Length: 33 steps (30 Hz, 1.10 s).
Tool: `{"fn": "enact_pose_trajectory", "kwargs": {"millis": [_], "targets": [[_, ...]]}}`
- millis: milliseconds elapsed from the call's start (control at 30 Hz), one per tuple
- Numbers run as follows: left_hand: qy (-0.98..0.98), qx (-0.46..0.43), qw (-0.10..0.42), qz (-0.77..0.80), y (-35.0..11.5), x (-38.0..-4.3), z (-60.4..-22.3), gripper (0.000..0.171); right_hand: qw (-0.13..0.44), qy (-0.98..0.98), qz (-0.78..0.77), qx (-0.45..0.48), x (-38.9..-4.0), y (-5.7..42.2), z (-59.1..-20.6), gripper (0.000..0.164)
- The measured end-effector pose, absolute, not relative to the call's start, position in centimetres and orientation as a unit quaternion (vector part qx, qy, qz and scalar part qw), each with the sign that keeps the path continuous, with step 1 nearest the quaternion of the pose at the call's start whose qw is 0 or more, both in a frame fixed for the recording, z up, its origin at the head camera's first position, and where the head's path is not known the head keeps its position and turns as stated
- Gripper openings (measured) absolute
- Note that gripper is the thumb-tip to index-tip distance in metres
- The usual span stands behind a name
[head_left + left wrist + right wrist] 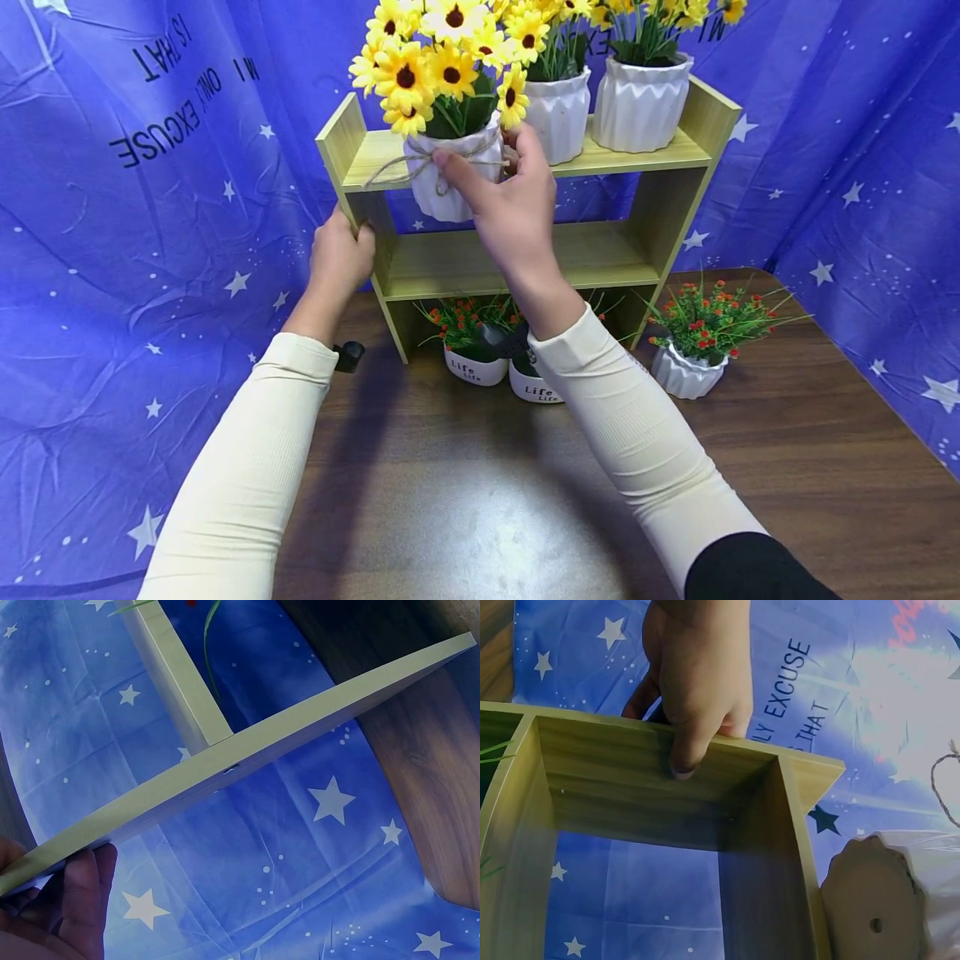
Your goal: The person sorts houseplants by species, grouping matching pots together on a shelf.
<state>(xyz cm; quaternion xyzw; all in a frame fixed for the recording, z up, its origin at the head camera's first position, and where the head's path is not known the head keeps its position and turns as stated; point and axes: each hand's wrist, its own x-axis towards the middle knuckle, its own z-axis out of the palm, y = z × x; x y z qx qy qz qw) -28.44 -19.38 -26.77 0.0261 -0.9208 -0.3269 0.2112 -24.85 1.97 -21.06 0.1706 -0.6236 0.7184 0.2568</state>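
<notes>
In the head view my right hand (517, 208) grips a white fluted pot (453, 179) of yellow sunflowers (431, 75), its thumb over the twine bow (427, 158). The right wrist view shows the pot's underside (874, 900) with a small hole, off the top board. My left hand (341, 250) holds the left side panel of the wooden shelf (517, 254). From the right wrist, that left hand (705, 682) has its thumb on the panel's inner face. Fingers of the left hand (75, 900) curl beneath the panel's edge in the left wrist view.
Two more white sunflower pots (558, 117) (641, 104) stand on the top board. Low white "Life" planters (476, 367) with red flowers sit at the shelf's base. Another red-flowered pot (686, 375) stands right of it on the wooden table (450, 500). Starry blue cloth (187, 250) hangs behind.
</notes>
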Motion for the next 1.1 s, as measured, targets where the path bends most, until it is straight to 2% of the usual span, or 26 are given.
{"fn": "enact_pose_trajectory", "kwargs": {"millis": [633,833,1100], "targets": [[-0.918,0.028,0.214,-0.333,-19.2,-28.3,-26.8,0.027,0.261,-0.715,0.633,0.138,-25.4,1.8,-19.7,0.057],[-0.918,0.034,0.204,-0.339,-19.2,-28.2,-26.7,0.028,0.248,-0.728,0.625,0.135,-26.3,1.4,-19.2,0.06],[-0.919,0.031,0.203,-0.335,-19.3,-28.4,-26.8,0.029,0.264,-0.791,0.538,0.119,-27.8,0.9,-18.6,0.063]]}}
